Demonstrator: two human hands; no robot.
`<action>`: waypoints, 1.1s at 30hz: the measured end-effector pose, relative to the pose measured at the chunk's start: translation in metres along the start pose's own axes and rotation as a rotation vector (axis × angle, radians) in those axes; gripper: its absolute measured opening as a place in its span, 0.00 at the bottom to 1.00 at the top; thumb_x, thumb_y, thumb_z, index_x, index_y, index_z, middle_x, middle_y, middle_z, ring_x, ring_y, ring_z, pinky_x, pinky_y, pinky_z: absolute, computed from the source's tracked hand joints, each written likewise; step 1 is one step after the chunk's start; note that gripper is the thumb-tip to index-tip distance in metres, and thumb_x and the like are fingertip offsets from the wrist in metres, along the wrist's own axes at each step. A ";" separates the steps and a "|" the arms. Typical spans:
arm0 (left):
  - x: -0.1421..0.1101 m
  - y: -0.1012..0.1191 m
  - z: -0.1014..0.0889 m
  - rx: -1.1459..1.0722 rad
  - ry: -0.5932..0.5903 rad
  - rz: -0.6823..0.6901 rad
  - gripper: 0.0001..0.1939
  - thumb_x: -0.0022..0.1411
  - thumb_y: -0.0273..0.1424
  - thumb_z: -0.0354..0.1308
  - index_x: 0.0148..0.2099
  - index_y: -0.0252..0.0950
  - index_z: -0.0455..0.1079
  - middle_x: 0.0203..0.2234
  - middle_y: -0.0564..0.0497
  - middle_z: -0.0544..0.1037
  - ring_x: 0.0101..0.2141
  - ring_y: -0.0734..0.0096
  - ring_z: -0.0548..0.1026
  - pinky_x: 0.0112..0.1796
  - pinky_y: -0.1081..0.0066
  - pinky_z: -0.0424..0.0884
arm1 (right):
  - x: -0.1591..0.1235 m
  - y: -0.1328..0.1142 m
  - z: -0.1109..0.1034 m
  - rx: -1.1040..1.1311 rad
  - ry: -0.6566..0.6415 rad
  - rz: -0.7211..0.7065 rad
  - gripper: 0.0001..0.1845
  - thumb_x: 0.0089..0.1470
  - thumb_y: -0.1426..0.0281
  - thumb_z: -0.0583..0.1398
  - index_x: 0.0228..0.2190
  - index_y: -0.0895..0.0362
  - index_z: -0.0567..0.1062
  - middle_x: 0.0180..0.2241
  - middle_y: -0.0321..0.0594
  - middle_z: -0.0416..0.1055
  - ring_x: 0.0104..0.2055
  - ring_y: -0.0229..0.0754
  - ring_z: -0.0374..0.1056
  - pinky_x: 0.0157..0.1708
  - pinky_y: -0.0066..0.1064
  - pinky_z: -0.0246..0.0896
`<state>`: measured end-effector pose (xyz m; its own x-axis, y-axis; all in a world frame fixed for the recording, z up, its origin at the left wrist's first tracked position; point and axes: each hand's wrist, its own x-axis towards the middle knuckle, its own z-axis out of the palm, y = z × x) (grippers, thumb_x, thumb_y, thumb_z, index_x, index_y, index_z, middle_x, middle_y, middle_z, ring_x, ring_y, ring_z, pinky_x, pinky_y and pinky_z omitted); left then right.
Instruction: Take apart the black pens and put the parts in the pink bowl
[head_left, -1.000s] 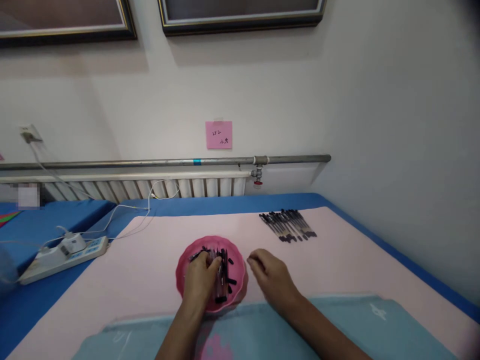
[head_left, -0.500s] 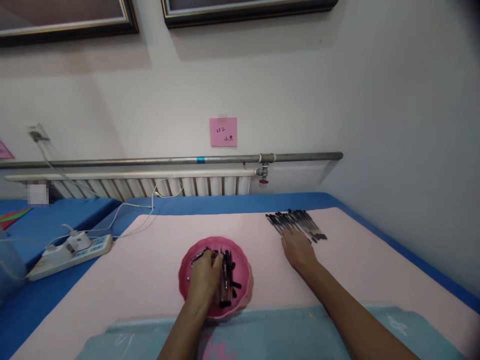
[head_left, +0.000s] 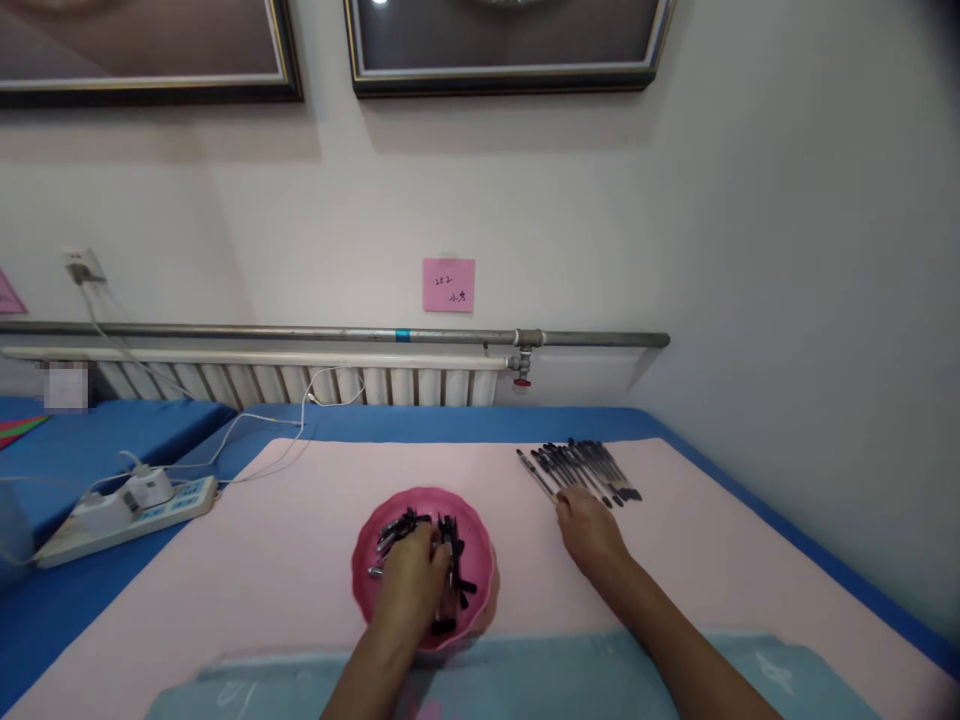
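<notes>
A pink bowl with a wavy rim [head_left: 362,600] holds black pen caps [head_left: 468,587], clear-barrelled pen pieces and a clear case with a dark end. My left hand [head_left: 412,575] reaches into it, fingers curled and closed among the pieces; what they pinch is hidden. On the pink sheet to the right, a row of black-capped pens [head_left: 592,465] lies side by side, slanting. At the row's left end, my right hand [head_left: 589,525] has its fingers closed on the lower end of a pen [head_left: 534,474], which lies a little apart from the others.
Pink sheeting [head_left: 285,560] covers the blue table [head_left: 465,425], with a teal cloth [head_left: 525,675] along the near edge. At left lies a power strip [head_left: 127,520] with white plugs and trailing cables. A radiator [head_left: 405,385] and pipe run along the wall behind.
My right hand has shifted slightly, and a pen now lies at the left end of the row under its fingers. My left hand stays in the bowl. The view has tilted up slightly.
</notes>
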<state>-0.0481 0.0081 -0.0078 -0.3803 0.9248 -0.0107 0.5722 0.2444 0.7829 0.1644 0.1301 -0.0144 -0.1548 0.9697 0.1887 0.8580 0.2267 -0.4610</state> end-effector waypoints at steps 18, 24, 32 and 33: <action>0.005 -0.004 -0.019 -1.075 -0.089 -0.163 0.22 0.46 0.46 0.60 0.24 0.38 0.53 0.12 0.65 0.50 0.11 0.86 0.46 0.13 0.80 0.41 | -0.093 -0.059 -0.025 0.893 -0.890 0.092 0.02 0.39 0.75 0.54 0.20 0.58 0.67 0.15 0.28 0.56 0.16 0.28 0.49 0.15 0.22 0.38; 0.005 -0.014 -0.006 -0.491 -0.160 -0.148 0.16 0.47 0.41 0.59 0.18 0.37 0.60 0.10 0.59 0.60 0.13 0.79 0.57 0.15 0.76 0.49 | -0.083 -0.048 -0.026 0.936 -0.688 0.235 0.03 0.40 0.70 0.53 0.19 0.56 0.63 0.12 0.25 0.52 0.13 0.27 0.41 0.14 0.23 0.32; 0.001 -0.007 -0.002 -0.524 -0.156 -0.082 0.17 0.52 0.43 0.54 0.21 0.36 0.63 0.14 0.56 0.65 0.15 0.79 0.60 0.17 0.76 0.52 | -0.086 -0.051 -0.021 1.020 -0.720 0.210 0.03 0.40 0.69 0.54 0.22 0.56 0.64 0.13 0.25 0.53 0.13 0.27 0.42 0.14 0.23 0.32; -0.001 -0.004 -0.002 -0.598 -0.195 -0.103 0.17 0.52 0.45 0.54 0.22 0.36 0.63 0.15 0.57 0.63 0.14 0.81 0.57 0.16 0.76 0.50 | -0.087 -0.051 -0.020 1.030 -0.744 0.205 0.03 0.41 0.69 0.54 0.22 0.57 0.65 0.13 0.25 0.54 0.13 0.27 0.42 0.13 0.22 0.33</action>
<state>-0.0517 0.0057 -0.0095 -0.2401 0.9552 -0.1732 0.0140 0.1818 0.9832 0.1439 0.0328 0.0105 -0.5861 0.7366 -0.3375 0.1779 -0.2894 -0.9405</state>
